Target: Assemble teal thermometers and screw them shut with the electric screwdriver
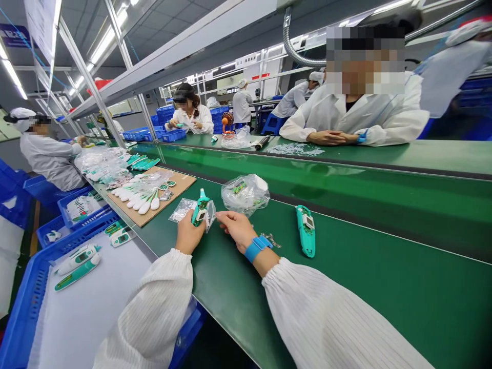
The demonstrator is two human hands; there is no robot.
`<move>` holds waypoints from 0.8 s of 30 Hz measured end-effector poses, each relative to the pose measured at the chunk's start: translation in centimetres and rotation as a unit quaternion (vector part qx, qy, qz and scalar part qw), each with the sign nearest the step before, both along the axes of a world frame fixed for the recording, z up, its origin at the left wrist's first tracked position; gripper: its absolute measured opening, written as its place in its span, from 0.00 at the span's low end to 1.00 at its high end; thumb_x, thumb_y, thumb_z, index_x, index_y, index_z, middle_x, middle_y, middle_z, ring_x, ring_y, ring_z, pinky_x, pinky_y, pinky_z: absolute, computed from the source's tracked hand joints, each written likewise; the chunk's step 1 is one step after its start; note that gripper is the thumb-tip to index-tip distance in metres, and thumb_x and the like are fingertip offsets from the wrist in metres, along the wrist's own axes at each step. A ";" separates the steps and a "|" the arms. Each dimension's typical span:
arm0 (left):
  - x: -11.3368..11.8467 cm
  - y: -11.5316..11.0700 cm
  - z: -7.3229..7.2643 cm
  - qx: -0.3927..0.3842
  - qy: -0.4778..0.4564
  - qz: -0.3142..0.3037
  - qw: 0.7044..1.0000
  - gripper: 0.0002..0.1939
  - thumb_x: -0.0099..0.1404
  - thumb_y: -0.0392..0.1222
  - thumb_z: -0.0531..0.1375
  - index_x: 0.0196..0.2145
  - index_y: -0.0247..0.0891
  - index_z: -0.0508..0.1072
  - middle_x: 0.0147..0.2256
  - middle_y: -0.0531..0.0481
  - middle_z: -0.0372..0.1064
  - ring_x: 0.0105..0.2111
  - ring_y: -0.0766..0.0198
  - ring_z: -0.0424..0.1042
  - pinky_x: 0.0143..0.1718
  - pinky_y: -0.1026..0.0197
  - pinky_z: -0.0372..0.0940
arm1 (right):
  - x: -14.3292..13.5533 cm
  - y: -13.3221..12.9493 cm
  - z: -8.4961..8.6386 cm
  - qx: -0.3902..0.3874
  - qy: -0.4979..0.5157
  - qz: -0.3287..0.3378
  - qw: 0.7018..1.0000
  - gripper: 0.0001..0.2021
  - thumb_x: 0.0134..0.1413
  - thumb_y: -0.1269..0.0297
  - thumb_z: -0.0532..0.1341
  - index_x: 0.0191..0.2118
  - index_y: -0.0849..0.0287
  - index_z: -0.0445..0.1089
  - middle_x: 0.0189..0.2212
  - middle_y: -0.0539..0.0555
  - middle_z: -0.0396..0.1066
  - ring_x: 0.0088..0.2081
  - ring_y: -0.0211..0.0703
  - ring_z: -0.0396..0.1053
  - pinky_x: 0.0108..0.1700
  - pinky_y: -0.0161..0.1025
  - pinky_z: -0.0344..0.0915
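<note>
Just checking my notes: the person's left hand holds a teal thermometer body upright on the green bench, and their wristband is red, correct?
Not quite: the wristband is blue, on the right wrist, as the head view shows. The left hand does hold the teal thermometer body upright on the green bench.

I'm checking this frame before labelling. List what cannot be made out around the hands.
- Head view: left hand grips a teal thermometer body; its lower end is hidden by the fingers.
- Right hand: fingertip contents too small to tell.
- Clear bag: parts inside blurred by plastic.
</note>
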State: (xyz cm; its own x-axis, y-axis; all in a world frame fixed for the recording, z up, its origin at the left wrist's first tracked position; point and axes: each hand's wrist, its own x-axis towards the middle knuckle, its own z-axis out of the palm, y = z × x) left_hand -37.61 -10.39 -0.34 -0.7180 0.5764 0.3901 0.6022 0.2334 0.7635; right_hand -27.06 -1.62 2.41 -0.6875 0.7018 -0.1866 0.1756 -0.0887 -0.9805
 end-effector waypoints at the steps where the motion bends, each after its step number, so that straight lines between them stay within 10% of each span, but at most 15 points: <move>1: 0.0 -0.1 0.0 0.003 0.002 0.000 1.000 0.07 0.51 0.40 0.59 0.30 0.37 0.70 0.22 0.55 0.66 0.24 0.66 0.64 0.29 0.66 0.58 | 1.4 -0.2 0.5 -0.034 0.017 0.001 0.999 0.08 0.56 0.65 0.55 0.36 0.64 0.67 0.32 0.52 0.69 0.31 0.34 0.67 0.34 0.34 0.66; 6: 0.9 -0.9 0.8 0.056 0.005 0.033 0.998 0.12 0.51 0.47 0.60 0.30 0.36 0.69 0.27 0.52 0.67 0.30 0.63 0.65 0.34 0.63 0.58 | 11.3 -1.3 2.6 -0.157 0.081 -0.011 0.984 0.06 0.53 0.66 0.57 0.31 0.61 0.70 0.28 0.51 0.71 0.26 0.27 0.66 0.31 0.26 0.64; 10: 6.7 -0.6 1.9 0.054 -0.114 -0.045 0.991 0.15 0.50 0.50 0.61 0.29 0.36 0.66 0.20 0.54 0.65 0.21 0.66 0.64 0.27 0.64 0.59 | 19.5 -1.9 3.4 -0.170 0.120 -0.043 0.977 0.10 0.40 0.61 0.67 0.30 0.60 0.72 0.27 0.51 0.71 0.26 0.28 0.66 0.30 0.26 0.63; 16: 21.2 1.4 4.6 -0.056 -0.380 -0.408 0.828 0.15 0.50 0.48 0.62 0.29 0.33 0.66 0.21 0.51 0.66 0.20 0.68 0.64 0.20 0.66 0.59 | 28.0 -1.5 3.6 0.025 0.098 -0.131 0.986 0.12 0.37 0.60 0.68 0.31 0.59 0.72 0.27 0.51 0.71 0.29 0.34 0.67 0.33 0.32 0.64; 24: 30.8 7.3 6.3 0.016 -0.426 -0.489 0.761 0.13 0.47 0.45 0.65 0.26 0.32 0.69 0.28 0.49 0.67 0.22 0.71 0.62 0.19 0.67 0.58 | 34.5 0.3 2.9 0.065 0.143 -0.205 0.966 0.16 0.40 0.58 0.66 0.36 0.58 0.65 0.29 0.51 0.70 0.34 0.38 0.68 0.39 0.36 0.65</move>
State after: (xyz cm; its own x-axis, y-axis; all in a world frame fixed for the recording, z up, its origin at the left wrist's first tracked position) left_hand -6.81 -3.11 5.99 0.0466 0.9977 0.0486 -0.2403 -0.0361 0.9700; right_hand 7.48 -1.32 5.34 -0.3566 0.9311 0.0769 -0.1279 0.0329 -0.9912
